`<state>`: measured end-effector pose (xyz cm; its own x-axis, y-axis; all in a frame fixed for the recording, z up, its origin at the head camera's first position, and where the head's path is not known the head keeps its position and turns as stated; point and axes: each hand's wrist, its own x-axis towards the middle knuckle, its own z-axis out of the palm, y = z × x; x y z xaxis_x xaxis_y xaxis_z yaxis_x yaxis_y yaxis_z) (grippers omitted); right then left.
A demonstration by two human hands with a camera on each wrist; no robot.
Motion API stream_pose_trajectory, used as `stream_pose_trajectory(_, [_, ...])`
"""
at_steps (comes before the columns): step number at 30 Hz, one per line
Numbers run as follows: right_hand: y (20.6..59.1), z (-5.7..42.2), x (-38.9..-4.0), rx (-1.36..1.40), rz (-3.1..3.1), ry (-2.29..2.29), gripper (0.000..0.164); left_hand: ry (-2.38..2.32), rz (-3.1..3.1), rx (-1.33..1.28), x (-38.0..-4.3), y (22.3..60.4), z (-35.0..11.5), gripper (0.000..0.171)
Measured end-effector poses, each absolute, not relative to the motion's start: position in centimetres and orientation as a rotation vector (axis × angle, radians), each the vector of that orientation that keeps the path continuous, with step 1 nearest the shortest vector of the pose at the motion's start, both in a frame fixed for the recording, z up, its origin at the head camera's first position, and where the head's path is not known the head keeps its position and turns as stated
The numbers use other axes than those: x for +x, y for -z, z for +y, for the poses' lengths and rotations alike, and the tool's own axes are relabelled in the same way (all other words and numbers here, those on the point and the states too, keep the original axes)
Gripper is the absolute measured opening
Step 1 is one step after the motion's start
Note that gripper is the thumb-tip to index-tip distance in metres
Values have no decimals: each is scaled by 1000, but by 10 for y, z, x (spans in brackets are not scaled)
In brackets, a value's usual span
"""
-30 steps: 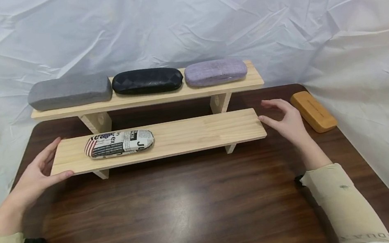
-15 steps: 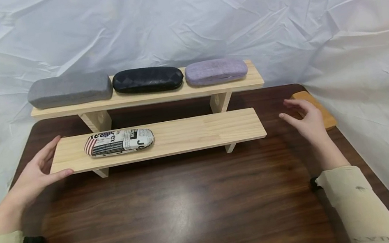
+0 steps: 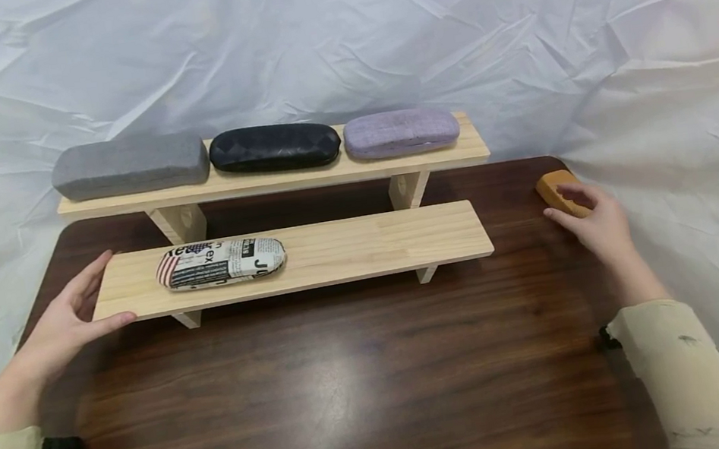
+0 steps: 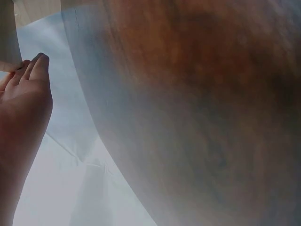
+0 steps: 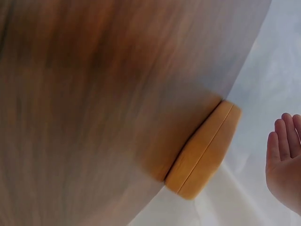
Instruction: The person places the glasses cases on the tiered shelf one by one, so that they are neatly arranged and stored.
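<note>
My left hand point(image 3: 62, 320) grips the left end of the front wooden shelf point(image 3: 363, 247), thumb along the near edge and fingers at the far corner. On that shelf, left of its middle, lies a glasses case with newspaper print point(image 3: 223, 263). At the right, my right hand point(image 3: 603, 227) hovers over an orange glasses case point(image 3: 553, 186), thumb and fingers apart, hiding much of it in the head view. The right wrist view shows the orange case point(image 5: 204, 150) lying on the table, with the right hand point(image 5: 287, 162) apart from it, fingers extended.
A higher wooden shelf point(image 3: 298, 180) stands behind, bearing a grey glasses case point(image 3: 130, 166), a black one point(image 3: 275, 148) and a lilac one point(image 3: 400, 133). Both shelves stand on a dark brown table point(image 3: 326, 382). White sheeting point(image 3: 333, 36) hangs behind and along the sides.
My right hand has moved rightward from beside the front shelf's right end to over the orange glasses case. The left hand keeps its grip, and the shelves and cases stay put.
</note>
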<state>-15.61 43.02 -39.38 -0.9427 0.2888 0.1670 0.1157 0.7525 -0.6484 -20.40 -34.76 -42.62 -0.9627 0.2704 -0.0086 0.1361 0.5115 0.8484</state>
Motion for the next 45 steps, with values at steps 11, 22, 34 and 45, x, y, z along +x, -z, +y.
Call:
stream_pose_trajectory(11, [398,460,-159,-373,-2692,-905,63,-1428,2617,343,-204,427,-347,104])
stream_pose_trajectory(22, [405,485,-157,-445,-2758,-851,71,-1447,2611,360,-204,427,-347,103])
stream_pose_trajectory(34, [413,501,-153,-485,-2824,-926,84,-1449,2608,353,-204,427,-347,103])
stream_pose_trajectory(45, [418,508,-155,-463,-2866,-866,85,-1463,2597,359,-205,427,-348,103])
